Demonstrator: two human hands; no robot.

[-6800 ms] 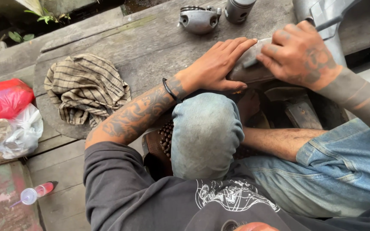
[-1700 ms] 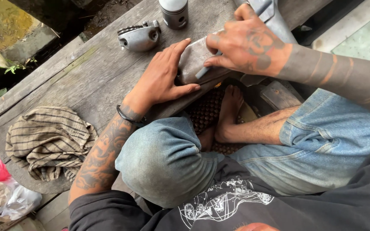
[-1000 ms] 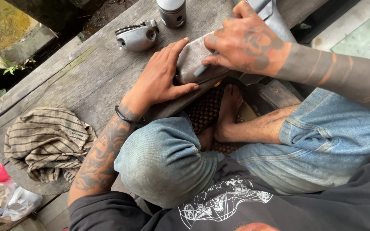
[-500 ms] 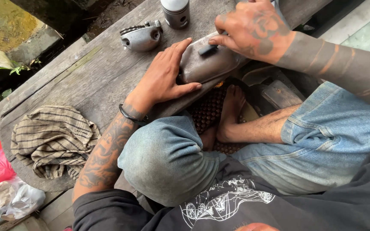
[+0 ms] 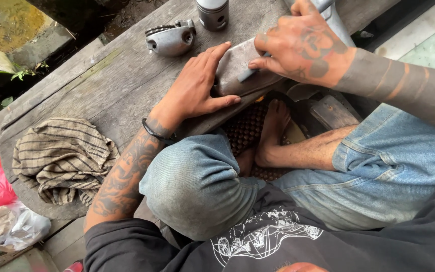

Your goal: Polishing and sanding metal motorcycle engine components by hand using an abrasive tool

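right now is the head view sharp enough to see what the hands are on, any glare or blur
Head view: soft, even daylight, no hard shadows or glare. The left hand and right hand on the grey metal part are fairly sharp. The striped cloth reads clearly. Wide-angle lens bends the plank table edges; the green ground top left looks washed and soft.

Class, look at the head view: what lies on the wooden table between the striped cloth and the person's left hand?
Nothing: in the head view, only bare weathered planks of the wooden table lie between the striped cloth and the left hand.
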